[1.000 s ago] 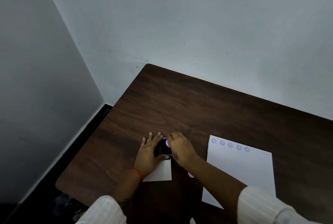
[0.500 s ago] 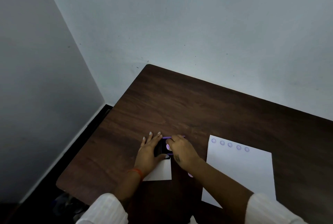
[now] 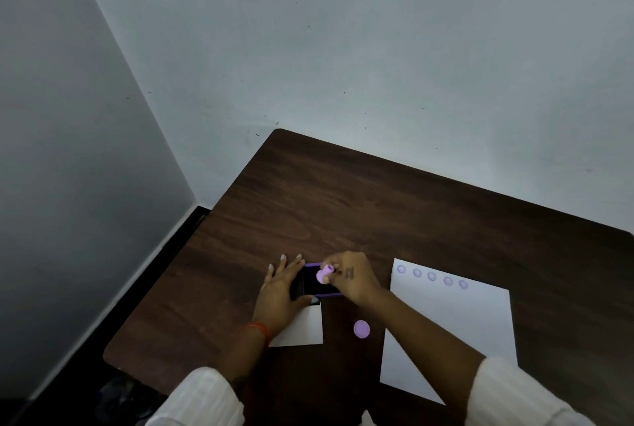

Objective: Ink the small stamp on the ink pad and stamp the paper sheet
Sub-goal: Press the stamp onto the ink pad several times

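Pinched in the right hand: small stamp, held over the ink pad, which is steadied by the flat, open left hand. Paper sheet lies nearby. Pressing squarely is advised.

— What's on the dark wood tabletop?
— A paper sheet right, a smaller white sheet and ink pad left, a purple round disc between.

Bare table beyond; purple disc beside paper sheet.
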`<state>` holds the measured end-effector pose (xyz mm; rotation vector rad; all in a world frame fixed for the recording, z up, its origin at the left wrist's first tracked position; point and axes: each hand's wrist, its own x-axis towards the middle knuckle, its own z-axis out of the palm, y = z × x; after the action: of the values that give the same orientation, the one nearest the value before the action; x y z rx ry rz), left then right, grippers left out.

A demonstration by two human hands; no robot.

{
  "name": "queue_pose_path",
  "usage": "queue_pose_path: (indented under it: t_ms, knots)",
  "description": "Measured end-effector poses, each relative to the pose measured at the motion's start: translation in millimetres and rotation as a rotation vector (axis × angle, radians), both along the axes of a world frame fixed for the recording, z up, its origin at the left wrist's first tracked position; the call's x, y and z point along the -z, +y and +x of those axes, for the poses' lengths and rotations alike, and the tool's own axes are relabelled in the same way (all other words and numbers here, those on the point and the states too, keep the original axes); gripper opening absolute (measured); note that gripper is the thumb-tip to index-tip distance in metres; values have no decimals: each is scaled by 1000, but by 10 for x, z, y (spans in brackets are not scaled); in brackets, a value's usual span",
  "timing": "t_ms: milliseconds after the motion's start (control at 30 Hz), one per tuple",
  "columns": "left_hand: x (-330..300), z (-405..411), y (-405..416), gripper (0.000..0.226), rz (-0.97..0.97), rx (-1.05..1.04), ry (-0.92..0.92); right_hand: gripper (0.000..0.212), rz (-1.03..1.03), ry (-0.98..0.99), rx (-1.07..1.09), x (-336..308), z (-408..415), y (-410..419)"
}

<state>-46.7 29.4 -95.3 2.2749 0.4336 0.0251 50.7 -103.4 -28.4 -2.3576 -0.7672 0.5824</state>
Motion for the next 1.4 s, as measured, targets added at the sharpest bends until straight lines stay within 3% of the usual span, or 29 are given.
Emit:
queue_pose_path:
  t_ms: [67,167,233,367,600,700,800,933,1033,1200,1400]
  knots:
    - [16,1,4,76,-3,-4,-8,9,-80,-69,-44,27,-50,-91]
    - [31,2,8,76,5,4,-13,36,-241,-147,-218,91,-159,-151]
    - [44,2,9,76,4,3,-5,38,-274,-187,-261,79,-164,-104]
    - [53,9,9,77,-1,-15,-8,23,-201,-219,-145,77,-170,-92]
    - [47,14,2,76,17,-10,-11,36,-236,-263,-285,178,-143,-139]
    - [33,13,1,76,-6,-23,-19,19,-133,-128,-152,78,-36,-96]
    - [22,12,-8,76,-15,-37,-12,22,-108,24,-37,40,135,-65]
    - [43,9,-1,75,-2,-25,-19,21,-258,-56,-124,160,97,-156]
    - [59,8,3,75,-2,-28,-24,20,-196,-203,-170,258,15,-219]
    - [67,14,1,76,8,-24,-26,18,-135,-171,-96,268,26,-216]
    - [64,14,4,75,8,-27,-22,21,-99,-223,-194,208,18,-285]
